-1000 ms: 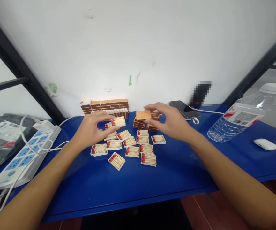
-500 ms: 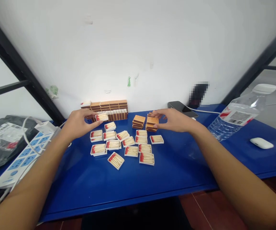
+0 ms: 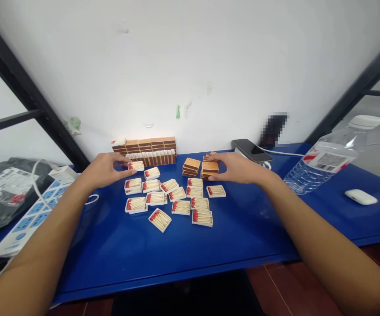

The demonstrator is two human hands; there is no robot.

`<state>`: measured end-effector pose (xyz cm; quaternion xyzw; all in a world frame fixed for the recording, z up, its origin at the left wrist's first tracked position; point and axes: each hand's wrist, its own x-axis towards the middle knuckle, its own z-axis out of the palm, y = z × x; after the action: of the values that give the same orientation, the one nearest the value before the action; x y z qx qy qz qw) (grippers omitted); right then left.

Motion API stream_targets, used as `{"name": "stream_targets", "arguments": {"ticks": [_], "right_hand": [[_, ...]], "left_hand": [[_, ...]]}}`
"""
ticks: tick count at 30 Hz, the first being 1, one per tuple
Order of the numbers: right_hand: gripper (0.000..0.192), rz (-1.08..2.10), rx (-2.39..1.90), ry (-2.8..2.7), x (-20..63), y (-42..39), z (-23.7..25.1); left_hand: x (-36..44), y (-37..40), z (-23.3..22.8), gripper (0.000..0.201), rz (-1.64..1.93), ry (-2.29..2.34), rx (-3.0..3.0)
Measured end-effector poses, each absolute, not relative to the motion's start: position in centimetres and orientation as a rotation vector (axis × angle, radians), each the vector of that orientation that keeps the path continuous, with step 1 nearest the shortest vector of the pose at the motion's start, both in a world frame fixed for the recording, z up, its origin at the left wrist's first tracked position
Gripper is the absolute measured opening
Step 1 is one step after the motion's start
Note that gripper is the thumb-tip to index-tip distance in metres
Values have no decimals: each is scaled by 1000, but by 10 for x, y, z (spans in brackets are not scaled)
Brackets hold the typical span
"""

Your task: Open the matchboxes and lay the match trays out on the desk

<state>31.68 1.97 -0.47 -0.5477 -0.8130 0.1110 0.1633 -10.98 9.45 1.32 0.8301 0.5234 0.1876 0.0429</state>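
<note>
Orange cardboard matchboxes [image 3: 191,164], white match tray [image 3: 135,166], in handling

Left hand [image 3: 106,169]: we find it pinching the tray between thumb and fingers, shifted leftward this past second, now near the row of upright brown-sided boxes [image 3: 158,158].
Right hand [image 3: 236,167]: lowered to the right-hand stack of matchboxes [image 3: 210,167], thumb and fingers spanning it; whether they press, we cannot tell. We judge one matchbox newly stacked.
Surface: glossy blue tabletop [image 3: 176,256], bearing other match-filled white trays [image 3: 202,217].
Room: white wall [image 3: 190,57], clear plastic bottle [image 3: 324,160] at right.
</note>
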Motion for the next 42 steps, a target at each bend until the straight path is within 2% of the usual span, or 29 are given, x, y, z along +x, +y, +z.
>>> {"name": "stream_targets", "arguments": {"ticks": [11, 20, 24, 30, 35, 42], "right_hand": [[78, 310, -1625, -2312, 316, 21, -7], [52, 184, -1529, -2434, 305, 28, -17], [45, 188, -1558, -2434, 305, 31, -21], [52, 218, -1581, -2400, 307, 30, -21], [60, 254, -1606, -2368, 302, 26, -10], [55, 179, -1661, -2442, 276, 44, 27]], "left_hand": [[-117, 106, 5, 44, 432, 1584, 2521], [-121, 109, 3, 46, 323, 1602, 2475], [-121, 109, 3, 45, 300, 1591, 2456], [-123, 110, 3, 43, 305, 1576, 2450], [-106, 99, 9, 40, 498, 1576, 2585], [-56, 80, 39, 39, 586, 1279, 2764]]}}
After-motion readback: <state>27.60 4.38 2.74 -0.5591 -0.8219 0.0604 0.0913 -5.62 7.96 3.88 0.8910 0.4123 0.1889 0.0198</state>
